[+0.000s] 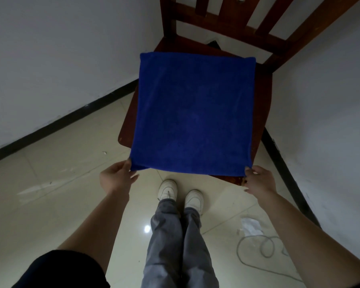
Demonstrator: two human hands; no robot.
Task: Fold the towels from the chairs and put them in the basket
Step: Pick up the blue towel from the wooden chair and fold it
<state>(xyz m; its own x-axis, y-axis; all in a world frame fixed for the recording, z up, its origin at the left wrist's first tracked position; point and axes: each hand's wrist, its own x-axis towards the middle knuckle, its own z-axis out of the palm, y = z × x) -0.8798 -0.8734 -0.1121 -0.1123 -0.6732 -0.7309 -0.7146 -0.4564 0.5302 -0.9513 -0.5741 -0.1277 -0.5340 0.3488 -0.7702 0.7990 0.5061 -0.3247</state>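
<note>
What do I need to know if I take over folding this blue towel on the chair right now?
Left hand: pinches the near left corner of the blue towel.
Right hand: pinches the near right corner.
Towel: spread flat over the seat of the wooden chair.
Done: the towel is laid out. I cannot tell whether it is already folded once.
Left: fold it, then carry it to the basket, which is not in view.

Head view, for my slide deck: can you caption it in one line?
Left hand and right hand pinch the near corners of a blue towel spread on a wooden chair.
</note>
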